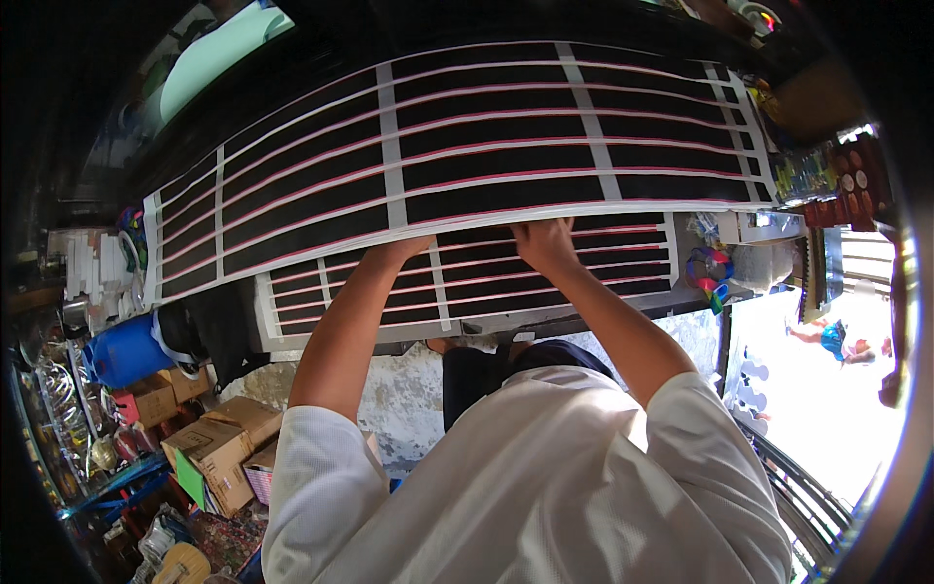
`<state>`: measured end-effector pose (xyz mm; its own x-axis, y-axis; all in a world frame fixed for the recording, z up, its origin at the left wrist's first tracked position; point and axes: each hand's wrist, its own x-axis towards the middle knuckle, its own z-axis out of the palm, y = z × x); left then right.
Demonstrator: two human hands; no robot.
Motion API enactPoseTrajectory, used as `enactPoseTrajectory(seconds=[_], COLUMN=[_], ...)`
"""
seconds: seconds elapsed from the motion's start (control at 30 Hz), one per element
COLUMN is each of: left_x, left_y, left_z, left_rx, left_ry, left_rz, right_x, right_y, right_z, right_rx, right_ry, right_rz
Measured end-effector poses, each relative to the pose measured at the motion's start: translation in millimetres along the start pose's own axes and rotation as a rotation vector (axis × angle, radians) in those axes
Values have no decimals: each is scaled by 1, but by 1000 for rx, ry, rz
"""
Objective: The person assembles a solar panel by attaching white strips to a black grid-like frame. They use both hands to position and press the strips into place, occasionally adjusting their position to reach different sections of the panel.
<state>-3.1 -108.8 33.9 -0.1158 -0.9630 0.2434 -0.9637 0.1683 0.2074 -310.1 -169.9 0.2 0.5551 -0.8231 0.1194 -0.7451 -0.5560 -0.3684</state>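
A large sheet (486, 146) with black panels between white and thin red lines stretches across the table, its near edge raised. Beneath it lies a second sheet of the same pattern (501, 279). My left hand (404, 250) is at the near edge of the upper sheet, closed on it, with most of its fingers hidden beneath. To its right my right hand (547, 241) grips the same edge, fingers bent and their tips partly out of sight. Both forearms pass over the lower sheet.
Left of the table hangs a blue container (122, 350) beside black cloth. Cardboard boxes (214, 453) are stacked at the lower left. A coil of coloured tape or ribbon (710, 268) is near the table's right end. Beyond a bright opening at right, a person (837, 339) shows.
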Motion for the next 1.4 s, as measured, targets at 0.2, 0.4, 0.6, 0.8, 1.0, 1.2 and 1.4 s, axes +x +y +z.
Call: enactPoseTrajectory(seconds=[0.2,0.4,0.6,0.8,1.0,1.2,1.4], left_x=[1,7,-5,-13,-13,-17,-74], left_y=[4,10,3,-12,-15,-18,28], left_z=[-7,-15,-17,-10,-9,-4,-9], left_rx=[52,-39,-37,-66,24,93,100], left_ry=[82,141,-20,-18,-196,-86,-157], left_rz=[120,207,71,92,11,118,-220], right_x=[-73,-121,-132,-138,-153,-165,-174], right_y=[37,53,62,77,86,89,78], right_z=[-61,-77,-76,-88,-93,-95,-98], right_rx=[148,133,130,101,90,88,137], right_ry=[149,199,195,213,250,269,241], right_rz=[69,162,246,255,281,318,316])
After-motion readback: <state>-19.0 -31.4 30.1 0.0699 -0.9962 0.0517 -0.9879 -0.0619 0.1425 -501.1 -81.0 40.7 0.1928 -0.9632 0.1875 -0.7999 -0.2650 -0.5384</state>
